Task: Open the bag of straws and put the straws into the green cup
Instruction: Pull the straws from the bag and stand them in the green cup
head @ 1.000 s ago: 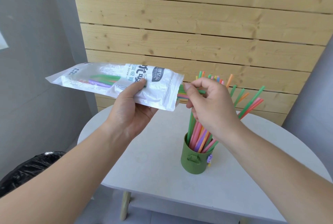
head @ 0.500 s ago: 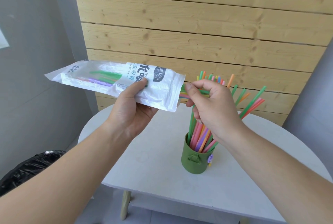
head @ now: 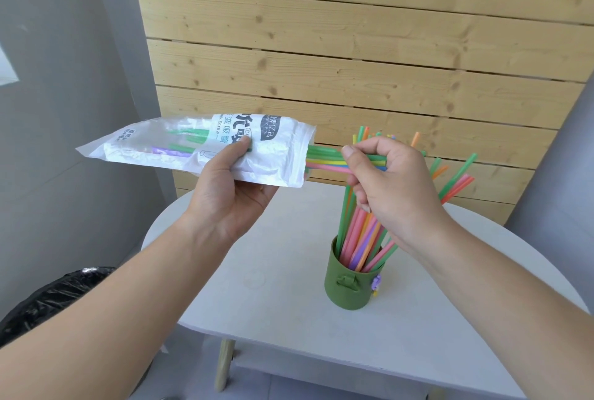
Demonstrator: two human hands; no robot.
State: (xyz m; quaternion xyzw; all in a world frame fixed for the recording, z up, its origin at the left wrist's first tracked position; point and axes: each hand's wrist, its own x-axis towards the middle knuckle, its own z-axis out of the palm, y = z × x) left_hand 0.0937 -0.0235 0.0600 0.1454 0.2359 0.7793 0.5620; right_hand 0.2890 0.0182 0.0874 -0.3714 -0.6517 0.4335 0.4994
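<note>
Change: a bunch of straws (head: 324, 160) now sticks further out of the bag's (head: 199, 150) open end than a moment ago.
Left hand (head: 231, 187): gripping the bag.
Right hand (head: 385, 181): pinching that bunch.
Cup (head: 352, 287): on the counter (head: 273, 303) below, already holding many straws.
Meaning: the next batch is nearly free.

A pale horizontal pine-plank wall panel (head: 353, 46) stands behind a rounded white bench (head: 273, 303) on light wooden legs (head: 223, 364). Grey plastered walls (head: 64, 110) flank it. A black bin liner (head: 41, 300) sits lower left.
</note>
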